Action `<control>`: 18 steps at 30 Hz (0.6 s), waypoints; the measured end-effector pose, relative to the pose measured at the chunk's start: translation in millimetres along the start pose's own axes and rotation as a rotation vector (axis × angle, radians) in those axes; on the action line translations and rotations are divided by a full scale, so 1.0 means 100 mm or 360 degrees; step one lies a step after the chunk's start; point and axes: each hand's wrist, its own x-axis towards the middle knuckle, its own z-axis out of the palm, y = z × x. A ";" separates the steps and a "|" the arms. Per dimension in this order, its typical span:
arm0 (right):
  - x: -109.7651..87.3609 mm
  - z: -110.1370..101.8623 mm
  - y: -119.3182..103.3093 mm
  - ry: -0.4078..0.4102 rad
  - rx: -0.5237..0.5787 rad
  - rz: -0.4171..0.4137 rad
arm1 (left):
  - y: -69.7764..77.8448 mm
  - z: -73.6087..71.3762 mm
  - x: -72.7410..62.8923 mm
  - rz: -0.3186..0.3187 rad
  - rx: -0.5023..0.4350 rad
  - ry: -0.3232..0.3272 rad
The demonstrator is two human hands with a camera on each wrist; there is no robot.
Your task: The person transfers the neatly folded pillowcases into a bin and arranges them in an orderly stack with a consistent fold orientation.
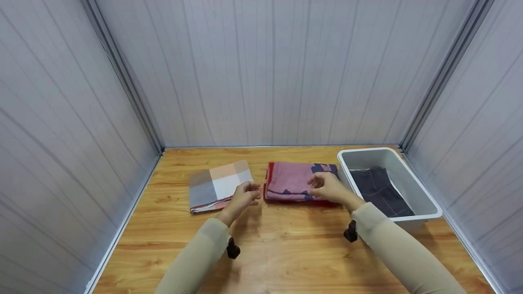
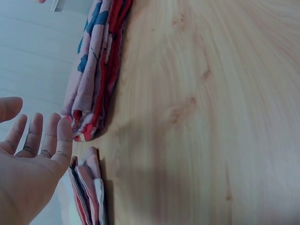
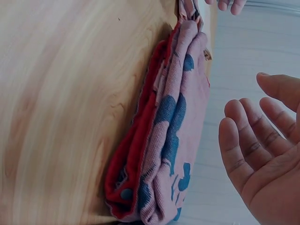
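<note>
A folded pink cloth (image 1: 292, 175) with dark blue patches lies on a folded red cloth (image 1: 268, 179) in the middle of the table. Over its right part hovers my right hand (image 1: 327, 188), fingers loosely bent and holding nothing; the right wrist view shows this hand (image 3: 262, 154) apart from the pink cloth (image 3: 173, 136). My left hand (image 1: 244, 198) is above the near right corner of a folded checked cloth (image 1: 220, 181) in grey, white and peach. Its fingers are relaxed with nothing in them, and in the left wrist view the left palm (image 2: 28, 173) shows.
To the right stands a white plastic bin (image 1: 425, 200) with a dark checked cloth (image 1: 382, 192) inside. Pale panel walls (image 1: 269, 73) enclose the wooden table (image 1: 282, 249) at the back and on both sides.
</note>
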 end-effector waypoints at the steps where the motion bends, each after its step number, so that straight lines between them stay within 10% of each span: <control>1: 0.00 0.01 0.00 -0.0003 0.0007 0.0002 | -0.02 -0.01 -0.01 0.0004 0.0002 0.0011; 18: 0.01 0.34 0.12 0.0040 0.0083 0.0037 | -0.21 -0.21 -0.10 0.0199 0.0235 -0.0010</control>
